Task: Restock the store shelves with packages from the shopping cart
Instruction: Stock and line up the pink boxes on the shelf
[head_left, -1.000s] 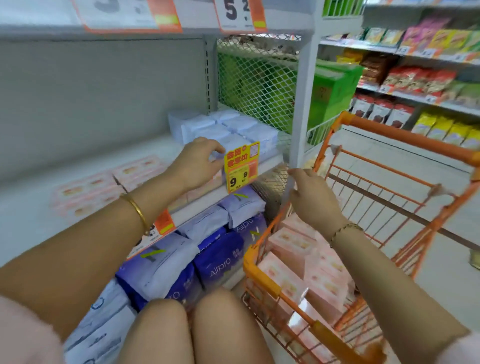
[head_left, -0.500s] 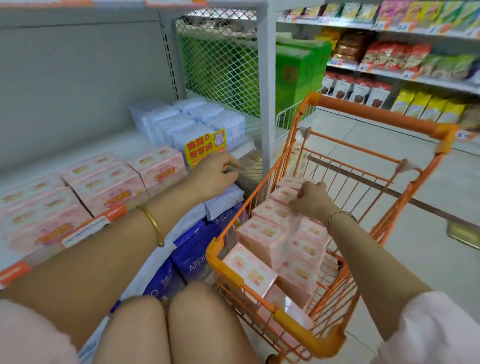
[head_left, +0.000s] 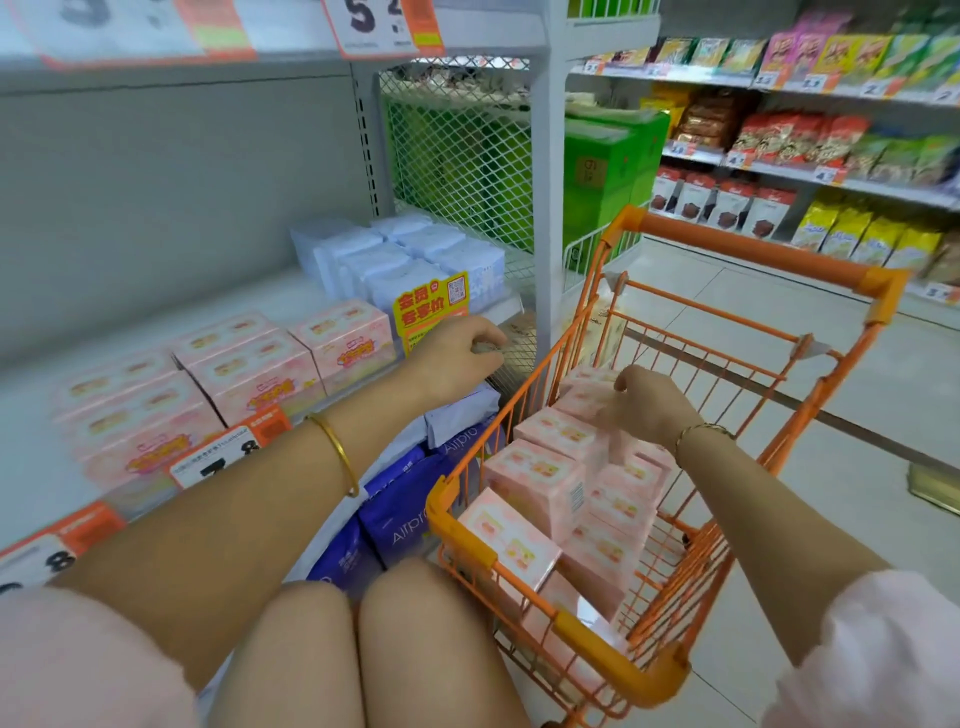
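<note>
I am seeing the left hand (head_left: 452, 353) hovering just off the front lip of the pale grey metal shelf (head_left: 156, 317), beside the yellow promotional tag (head_left: 428, 306). Its fingers are curling loosely inward and nothing is showing in them, though the fingertips are tucking out of sight.

The right hand (head_left: 649, 405) is reaching down into the orange wire shopping cart (head_left: 748, 252), its fingers bending onto the top of the pink rectangular cardboard packages (head_left: 540, 478) stacked there. Blur is smearing that spot, so I cannot tell whether it is gripping a package or only touching one.

More shelved pink packages (head_left: 249, 369) are sitting in a row on the shelf, the leftmost ones dissolving into blur. White soft packs (head_left: 395, 260) are standing behind the tag. Purple-blue plastic bags (head_left: 400, 504) on the lower level are lying mostly hidden by the left forearm (head_left: 234, 519) and the cart. The overhead price labels (head_left: 384, 26) are running out of frame, their numbers showing only in part.
</note>
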